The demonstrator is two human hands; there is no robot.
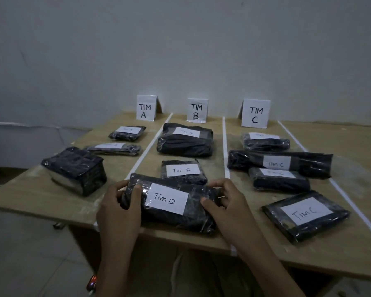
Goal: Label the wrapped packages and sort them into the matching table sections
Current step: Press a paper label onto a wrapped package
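Black package: lower centre of frame, at the near edge of the table middle section; white label reads "Tim B" (handwritten).
Left hand: fingers curled round its left end.
Right hand: thumb and fingers grip its right end.
TIM B sign: upper centre, same section's far end.

1. Your left hand sits at about 7 o'clock in view, its fingers curled round the left end of the package.
2. Your right hand sits at about 5 o'clock and grips the right end, with the thumb on top and the fingers wrapped over the far edge.
3. Your left forearm rises almost straight toward 12 o'clock.
4. Your right forearm slants up toward 11 o'clock.
5. Both forearms are bare.
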